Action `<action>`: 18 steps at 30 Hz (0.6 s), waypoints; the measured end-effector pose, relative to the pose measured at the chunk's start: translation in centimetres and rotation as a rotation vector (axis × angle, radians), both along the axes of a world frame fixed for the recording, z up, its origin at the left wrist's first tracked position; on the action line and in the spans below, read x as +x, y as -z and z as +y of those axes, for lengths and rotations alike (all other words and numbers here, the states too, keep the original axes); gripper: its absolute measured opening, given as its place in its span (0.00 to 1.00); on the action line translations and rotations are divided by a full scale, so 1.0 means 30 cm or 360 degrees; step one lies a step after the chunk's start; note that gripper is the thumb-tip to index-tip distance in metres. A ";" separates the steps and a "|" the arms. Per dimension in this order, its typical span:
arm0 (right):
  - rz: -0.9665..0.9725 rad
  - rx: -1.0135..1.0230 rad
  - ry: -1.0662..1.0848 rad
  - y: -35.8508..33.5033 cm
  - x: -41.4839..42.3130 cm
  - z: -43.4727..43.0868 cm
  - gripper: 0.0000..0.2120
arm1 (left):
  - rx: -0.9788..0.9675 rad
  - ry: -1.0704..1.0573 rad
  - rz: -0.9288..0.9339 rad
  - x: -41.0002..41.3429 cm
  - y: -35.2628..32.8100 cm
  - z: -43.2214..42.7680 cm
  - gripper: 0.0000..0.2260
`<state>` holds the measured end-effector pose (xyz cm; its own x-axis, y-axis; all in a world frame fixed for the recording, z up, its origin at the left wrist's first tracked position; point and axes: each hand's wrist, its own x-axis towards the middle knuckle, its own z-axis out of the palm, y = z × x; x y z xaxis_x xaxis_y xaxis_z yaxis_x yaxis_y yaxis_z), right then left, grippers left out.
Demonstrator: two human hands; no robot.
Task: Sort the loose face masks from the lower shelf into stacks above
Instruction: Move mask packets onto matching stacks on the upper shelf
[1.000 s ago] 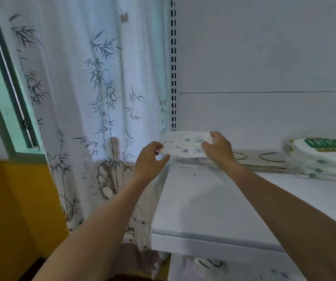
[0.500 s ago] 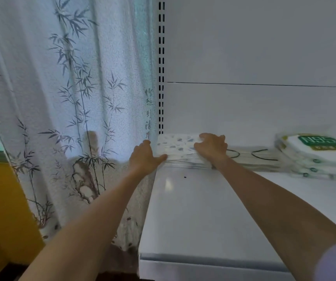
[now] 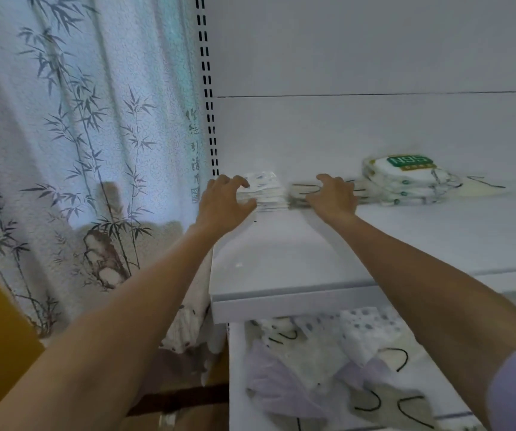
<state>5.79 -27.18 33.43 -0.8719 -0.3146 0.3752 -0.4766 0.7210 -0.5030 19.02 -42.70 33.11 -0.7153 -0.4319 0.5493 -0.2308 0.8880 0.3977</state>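
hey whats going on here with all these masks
A person is sorting packaged face masks on white shelving. Their left hand grips the speckled stack in the back left corner of the upper shelf, while the right hand rests on the black-loop stack beside it. An N95 stack sits further right. A jumble of loose masks lies on the lower shelf, so sorting isn't finished.

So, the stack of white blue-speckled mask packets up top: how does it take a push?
The stack of white blue-speckled mask packets would likely shear into layers: wrappers look glossy. Probably light, floppy; packets are thin. Tipping unlikely, it sits low.
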 end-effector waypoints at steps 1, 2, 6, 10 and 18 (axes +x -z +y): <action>-0.0028 -0.0052 0.0030 0.002 0.006 0.046 0.24 | 0.0011 0.0046 -0.0002 0.005 0.003 0.035 0.17; -0.0050 -0.0106 0.0066 0.001 0.009 0.095 0.23 | 0.0028 0.0092 -0.0008 0.009 0.004 0.071 0.16; -0.0057 -0.0155 0.0233 -0.006 0.021 0.308 0.21 | 0.0099 0.0301 0.0067 0.011 -0.021 0.244 0.16; -0.0049 -0.0199 0.0341 0.006 0.056 0.553 0.22 | 0.0114 0.0482 0.0135 0.001 -0.043 0.490 0.19; -0.0006 -0.0189 0.0525 0.103 0.170 1.106 0.23 | 0.0210 0.0903 0.0166 -0.003 0.107 1.045 0.18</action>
